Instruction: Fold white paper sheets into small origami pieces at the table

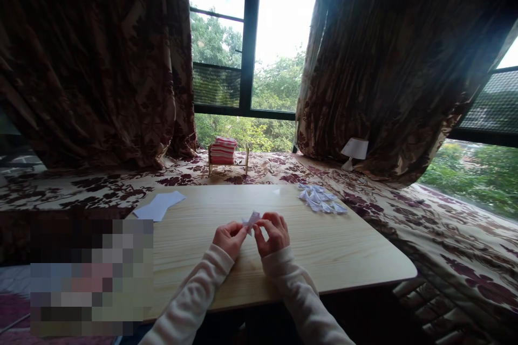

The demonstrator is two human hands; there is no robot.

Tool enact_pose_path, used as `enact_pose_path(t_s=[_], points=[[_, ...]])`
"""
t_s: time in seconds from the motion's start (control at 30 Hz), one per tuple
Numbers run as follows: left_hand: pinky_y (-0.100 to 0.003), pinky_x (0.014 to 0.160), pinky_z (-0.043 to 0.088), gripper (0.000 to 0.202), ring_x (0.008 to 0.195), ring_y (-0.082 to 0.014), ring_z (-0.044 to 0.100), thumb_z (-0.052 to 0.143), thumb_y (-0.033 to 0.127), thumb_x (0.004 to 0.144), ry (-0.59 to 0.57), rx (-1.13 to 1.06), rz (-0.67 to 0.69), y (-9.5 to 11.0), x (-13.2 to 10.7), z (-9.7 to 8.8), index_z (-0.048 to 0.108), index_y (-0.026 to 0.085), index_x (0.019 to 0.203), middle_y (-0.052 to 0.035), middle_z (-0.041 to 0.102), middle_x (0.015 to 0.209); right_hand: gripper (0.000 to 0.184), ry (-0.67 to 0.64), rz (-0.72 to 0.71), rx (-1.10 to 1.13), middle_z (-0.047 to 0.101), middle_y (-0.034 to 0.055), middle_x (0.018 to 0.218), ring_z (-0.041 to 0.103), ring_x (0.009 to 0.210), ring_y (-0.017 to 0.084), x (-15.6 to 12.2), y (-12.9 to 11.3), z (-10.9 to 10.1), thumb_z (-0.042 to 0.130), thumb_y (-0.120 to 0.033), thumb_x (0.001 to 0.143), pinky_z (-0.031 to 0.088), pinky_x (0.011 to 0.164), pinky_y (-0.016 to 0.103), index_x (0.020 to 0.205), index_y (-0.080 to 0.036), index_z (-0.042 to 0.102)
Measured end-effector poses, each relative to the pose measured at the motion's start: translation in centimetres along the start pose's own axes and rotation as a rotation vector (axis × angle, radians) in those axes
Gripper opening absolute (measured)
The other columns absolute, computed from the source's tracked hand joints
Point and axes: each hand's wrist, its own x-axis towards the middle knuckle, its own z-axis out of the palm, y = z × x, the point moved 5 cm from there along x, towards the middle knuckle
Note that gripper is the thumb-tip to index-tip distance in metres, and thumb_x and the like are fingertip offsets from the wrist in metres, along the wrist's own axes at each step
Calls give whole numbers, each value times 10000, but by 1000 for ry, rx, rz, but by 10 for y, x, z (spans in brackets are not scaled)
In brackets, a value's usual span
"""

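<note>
Over the middle of the table, my left hand [230, 238] and my right hand [273, 233] pinch a small folded piece of white paper [253, 219] between them. The left fingers grip its left side and the right fingers its right side. Parts of the paper are hidden behind my fingertips. At the table's back right lies a cluster of folded white paper pieces [319, 198]. Flat white paper sheets [159, 206] lie overlapping at the back left.
The pale wooden table [343, 248] has a rounded front right corner. Behind it, a small stand [247, 164] holds folded red-and-white striped cloths [223, 150] on the patterned ledge. A small white lamp [355, 149] stands to the right. A pixelated patch covers the lower left.
</note>
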Motion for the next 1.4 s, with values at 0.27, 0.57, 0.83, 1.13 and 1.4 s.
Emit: enact_pose_path(t_s=[0.27, 0.57, 0.83, 1.13, 1.4], points=[[-199, 511, 373, 199, 523, -115, 507, 616, 313, 640, 74, -51, -51, -2, 2, -7, 658, 123, 599, 9, 593, 511, 201, -7, 298, 186, 527, 3, 623, 451, 506, 103, -4, 13, 4, 455, -292, 773, 362, 490, 221, 696, -172, 597], [-218, 597, 424, 177, 595, -142, 554, 655, 305, 611, -1, -132, -50, 8, 0, -1, 680, 130, 606, -8, 626, 555, 255, -47, 527, 678, 604, 25, 580, 539, 534, 137, -11, 13, 28, 521, -383, 721, 429, 502, 233, 687, -147, 610], [-217, 623, 433, 161, 617, -136, 555, 660, 288, 618, -18, -165, -48, 7, 0, 1, 684, 130, 624, -8, 635, 577, 234, 45, 700, 888, 565, -2, 519, 508, 495, 122, -10, 8, 29, 601, -378, 663, 413, 479, 229, 604, -152, 578], [-220, 609, 438, 160, 632, -143, 558, 656, 283, 623, -11, -150, -15, 7, 0, 3, 693, 130, 648, -18, 634, 613, 279, 42, 788, 910, 380, -67, 362, 326, 355, 67, -13, 12, 35, 601, -414, 658, 247, 348, 206, 599, -142, 581], [-226, 620, 443, 162, 656, -152, 562, 638, 281, 650, -28, -116, 23, 8, 0, 2, 703, 137, 685, -27, 632, 641, 319, 48, 852, 946, 355, -81, 322, 271, 312, 51, -13, 11, 37, 600, -444, 638, 211, 322, 206, 515, -159, 525]])
